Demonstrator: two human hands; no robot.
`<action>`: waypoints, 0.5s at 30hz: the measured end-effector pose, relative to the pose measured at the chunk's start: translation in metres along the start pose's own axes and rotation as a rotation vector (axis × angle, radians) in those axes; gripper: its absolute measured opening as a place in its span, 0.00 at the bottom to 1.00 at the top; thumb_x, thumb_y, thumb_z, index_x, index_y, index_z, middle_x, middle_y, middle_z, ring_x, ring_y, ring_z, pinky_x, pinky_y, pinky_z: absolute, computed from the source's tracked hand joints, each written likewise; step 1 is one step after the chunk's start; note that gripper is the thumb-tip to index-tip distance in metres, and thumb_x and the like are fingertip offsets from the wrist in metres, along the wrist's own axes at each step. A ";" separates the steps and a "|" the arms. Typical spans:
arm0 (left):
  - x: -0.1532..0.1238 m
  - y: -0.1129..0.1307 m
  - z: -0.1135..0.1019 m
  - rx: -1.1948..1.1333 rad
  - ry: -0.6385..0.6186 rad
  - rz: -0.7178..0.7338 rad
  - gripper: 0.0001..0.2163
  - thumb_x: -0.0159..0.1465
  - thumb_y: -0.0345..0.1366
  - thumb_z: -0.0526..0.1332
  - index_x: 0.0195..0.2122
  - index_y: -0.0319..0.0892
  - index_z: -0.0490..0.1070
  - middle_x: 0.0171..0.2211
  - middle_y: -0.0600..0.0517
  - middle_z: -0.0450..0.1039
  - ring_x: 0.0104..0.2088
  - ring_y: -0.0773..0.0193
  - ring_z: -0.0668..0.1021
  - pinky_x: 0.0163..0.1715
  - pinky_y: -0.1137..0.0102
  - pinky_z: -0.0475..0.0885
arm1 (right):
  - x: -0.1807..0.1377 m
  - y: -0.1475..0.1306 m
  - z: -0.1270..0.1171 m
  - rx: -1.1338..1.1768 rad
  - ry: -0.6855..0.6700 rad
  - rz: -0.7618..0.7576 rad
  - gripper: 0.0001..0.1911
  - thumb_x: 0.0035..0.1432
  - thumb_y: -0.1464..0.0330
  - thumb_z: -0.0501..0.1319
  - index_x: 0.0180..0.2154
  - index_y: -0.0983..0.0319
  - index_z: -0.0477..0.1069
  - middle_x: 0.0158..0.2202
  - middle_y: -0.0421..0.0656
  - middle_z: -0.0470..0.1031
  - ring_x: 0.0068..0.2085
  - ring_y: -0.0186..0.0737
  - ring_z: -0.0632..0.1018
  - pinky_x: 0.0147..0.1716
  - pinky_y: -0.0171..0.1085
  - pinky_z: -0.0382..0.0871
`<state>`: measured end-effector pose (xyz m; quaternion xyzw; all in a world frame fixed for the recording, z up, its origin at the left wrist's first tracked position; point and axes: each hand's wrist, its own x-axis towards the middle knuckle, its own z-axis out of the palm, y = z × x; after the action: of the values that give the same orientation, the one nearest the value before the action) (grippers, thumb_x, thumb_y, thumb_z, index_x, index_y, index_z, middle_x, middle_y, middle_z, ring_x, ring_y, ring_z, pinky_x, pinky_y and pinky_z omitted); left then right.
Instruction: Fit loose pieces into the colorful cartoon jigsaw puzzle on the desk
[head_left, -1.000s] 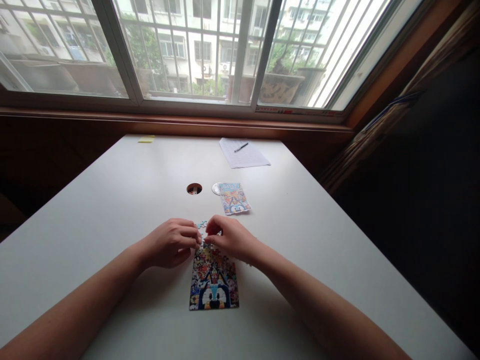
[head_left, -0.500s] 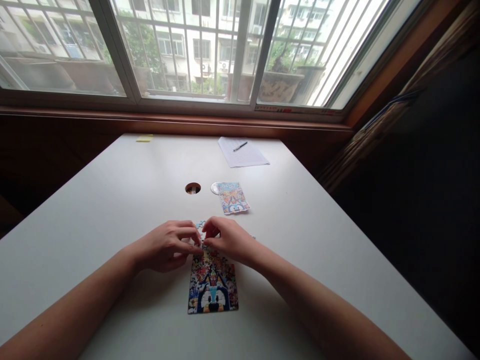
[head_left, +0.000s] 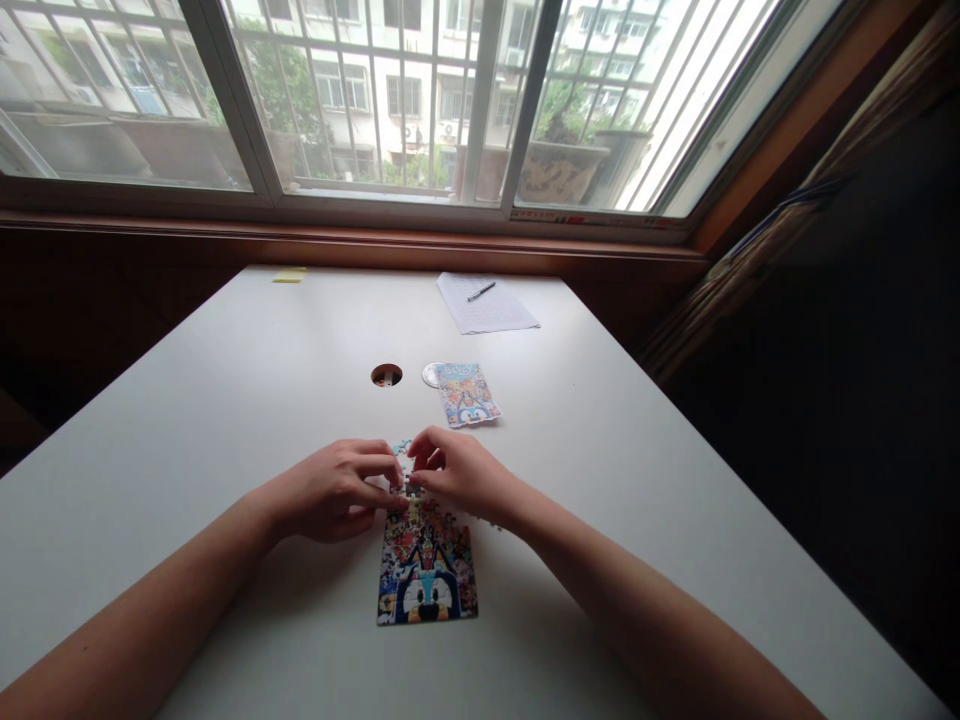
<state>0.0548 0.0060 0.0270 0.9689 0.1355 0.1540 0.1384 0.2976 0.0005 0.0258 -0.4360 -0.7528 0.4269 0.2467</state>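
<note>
**Both hands meet at the puzzle's top edge**

At frame centre, the left hand (head_left: 334,490) and right hand (head_left: 465,473) meet fingertip to fingertip, each grip pinched on small pieces at the upper edge of the colourful cartoon jigsaw puzzle (head_left: 427,570) lying flat on the white tabletop (head_left: 225,400). A printed reference card (head_left: 466,393) lies above.

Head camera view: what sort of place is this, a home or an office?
Probably a room in a flat or a small office. A plain white table stands under a barred window facing apartment blocks, with a jigsaw puzzle and paper with a pen on it.
</note>
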 end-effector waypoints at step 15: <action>-0.003 -0.004 0.002 -0.144 0.072 0.013 0.20 0.61 0.29 0.60 0.54 0.53 0.73 0.46 0.47 0.77 0.47 0.54 0.77 0.47 0.55 0.77 | 0.002 0.014 -0.074 0.033 0.118 0.043 0.10 0.57 0.67 0.67 0.42 0.60 0.73 0.38 0.43 0.79 0.38 0.39 0.80 0.38 0.39 0.74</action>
<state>0.0516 0.0081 0.0232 0.9511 0.1226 0.1989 0.2019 0.3583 0.0379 0.0518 -0.4722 -0.7203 0.4182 0.2886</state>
